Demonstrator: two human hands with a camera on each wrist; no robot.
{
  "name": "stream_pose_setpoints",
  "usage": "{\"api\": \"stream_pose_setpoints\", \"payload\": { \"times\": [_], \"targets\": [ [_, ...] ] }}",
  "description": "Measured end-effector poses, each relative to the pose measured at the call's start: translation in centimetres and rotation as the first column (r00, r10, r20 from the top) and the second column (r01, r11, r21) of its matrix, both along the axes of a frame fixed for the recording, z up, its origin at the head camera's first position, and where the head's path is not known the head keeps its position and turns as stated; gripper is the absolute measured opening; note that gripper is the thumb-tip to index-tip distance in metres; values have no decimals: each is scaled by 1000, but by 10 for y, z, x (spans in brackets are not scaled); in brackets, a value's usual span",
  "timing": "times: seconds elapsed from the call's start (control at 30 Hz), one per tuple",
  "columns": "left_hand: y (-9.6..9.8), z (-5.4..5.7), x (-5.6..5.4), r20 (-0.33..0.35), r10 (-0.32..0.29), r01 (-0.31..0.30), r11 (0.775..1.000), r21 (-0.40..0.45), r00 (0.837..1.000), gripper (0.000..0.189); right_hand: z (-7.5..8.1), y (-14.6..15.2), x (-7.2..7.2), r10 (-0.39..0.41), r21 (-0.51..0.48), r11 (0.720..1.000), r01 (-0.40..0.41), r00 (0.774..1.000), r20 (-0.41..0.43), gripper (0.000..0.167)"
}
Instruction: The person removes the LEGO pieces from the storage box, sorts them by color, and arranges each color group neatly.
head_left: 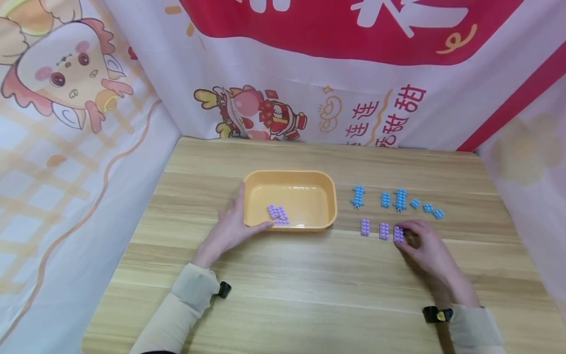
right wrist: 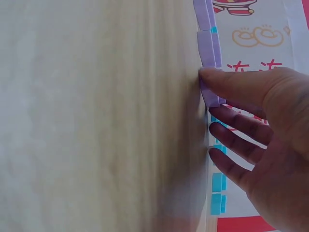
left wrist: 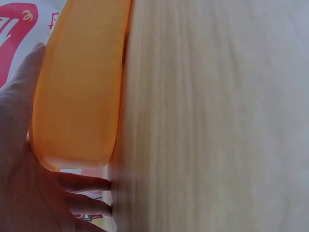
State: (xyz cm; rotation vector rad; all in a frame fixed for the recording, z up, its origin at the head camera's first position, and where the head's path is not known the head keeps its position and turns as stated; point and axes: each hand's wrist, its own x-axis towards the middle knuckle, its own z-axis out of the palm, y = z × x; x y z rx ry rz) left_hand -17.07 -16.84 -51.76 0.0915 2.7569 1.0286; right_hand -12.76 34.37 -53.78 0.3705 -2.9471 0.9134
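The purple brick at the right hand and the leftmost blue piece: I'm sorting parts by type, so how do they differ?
The purple brick is a plain rectangle, while the leftmost blue piece has small parts sticking out at its sides. The purple brick is shorter than the leftmost blue piece. The right hand pinches the purple brick; no hand touches the leftmost blue piece. Both have studs on top.

Festive printed cloth (head_left: 327, 73) hangs behind a wood-grain table (head_left: 305, 290), a red panel (head_left: 318, 37) with white strokes crossing the top of the frame. A cartoon animal face (head_left: 66, 69) fills the upper left; red Chinese characters (head_left: 366, 118) run right of centre; a red stripe (head_left: 522, 98) slants down the upper right, near a pale flower (head_left: 528, 152).
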Motion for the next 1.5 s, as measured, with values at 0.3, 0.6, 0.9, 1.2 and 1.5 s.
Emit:
{"api": "stream_pose_setpoints", "payload": {
  "times": [0.3, 0.6, 0.9, 1.2, 1.5],
  "targets": [
    [0, 0, 0, -12, -3, 3, 1000, 1, 1000, 146, 12, -5, 0, -2, -41, 999, 2, 1000, 20, 69],
    [0, 0, 1, -8, -4, 4, 1000, -11, 1000, 149, 45, -49, -21, 78, -85, 992, -97, 977, -199, 63],
    [-1, 0, 0, -6, 2, -3, 1000, -31, 1000, 149, 53, -99, -48, 191, -147, 966, -211, 972, -138, 57],
    [0, -2, 1, -6, 4, -5, 1000, -8, 1000, 151, 54, -139, -60, 292, -161, 939, -304, 952, -95, 58],
    [0, -1, 0, -2, 8, -8, 1000, -9, 1000, 150, 54, -166, -68, 319, -106, 938, -330, 941, -111, 60]
  ]
}}
